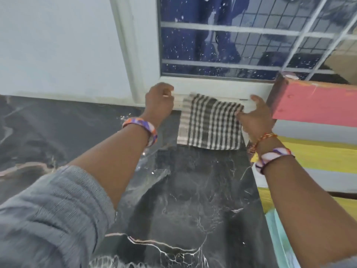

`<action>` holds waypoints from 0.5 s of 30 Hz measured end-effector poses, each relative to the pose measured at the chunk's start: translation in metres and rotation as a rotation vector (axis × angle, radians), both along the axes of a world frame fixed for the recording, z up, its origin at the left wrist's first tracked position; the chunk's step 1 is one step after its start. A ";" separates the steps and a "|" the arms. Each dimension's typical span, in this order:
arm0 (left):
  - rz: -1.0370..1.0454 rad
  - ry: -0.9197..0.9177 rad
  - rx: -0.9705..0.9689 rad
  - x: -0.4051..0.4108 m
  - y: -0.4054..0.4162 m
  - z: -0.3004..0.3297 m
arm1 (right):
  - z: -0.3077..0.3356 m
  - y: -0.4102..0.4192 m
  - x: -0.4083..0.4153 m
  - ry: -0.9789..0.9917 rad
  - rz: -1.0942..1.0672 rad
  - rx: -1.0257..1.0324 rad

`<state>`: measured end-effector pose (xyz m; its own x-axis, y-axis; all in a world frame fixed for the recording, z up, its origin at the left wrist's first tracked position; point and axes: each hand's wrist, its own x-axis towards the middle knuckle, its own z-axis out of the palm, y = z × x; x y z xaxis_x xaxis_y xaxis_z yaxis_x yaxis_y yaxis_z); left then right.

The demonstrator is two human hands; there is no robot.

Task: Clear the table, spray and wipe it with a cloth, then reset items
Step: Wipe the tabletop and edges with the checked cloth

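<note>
Your right hand [255, 117] pinches the checked cloth [209, 122] by its right edge, draping it over the window sill [222, 88], presumably to park it, while your left hand [160, 101], fingers curled, seemingly empty, hovers left of the cloth.

1. A checked cloth [209, 122] hangs from the white window ledge [222, 89] onto the black marble table [183, 200].
2. The right hand [255, 118] pinches the cloth's right edge.
3. The left hand [159, 101], fingers curled, rests at the ledge just left of the cloth.
4. Both wrists wear bangles.
</note>
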<state>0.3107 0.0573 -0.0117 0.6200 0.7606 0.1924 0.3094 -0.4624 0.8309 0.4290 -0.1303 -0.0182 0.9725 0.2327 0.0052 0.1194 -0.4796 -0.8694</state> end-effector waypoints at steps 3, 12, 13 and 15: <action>-0.004 0.035 0.028 0.003 0.015 -0.009 | -0.030 0.030 -0.015 0.176 -0.104 -0.240; 0.058 0.257 0.115 -0.090 0.121 -0.058 | -0.084 0.121 -0.020 0.043 -0.029 -0.814; 0.063 0.268 0.111 -0.102 0.132 -0.060 | -0.087 0.131 -0.022 0.007 -0.003 -0.828; 0.063 0.303 0.113 -0.122 0.152 -0.061 | -0.094 0.151 -0.039 -0.052 0.063 -0.843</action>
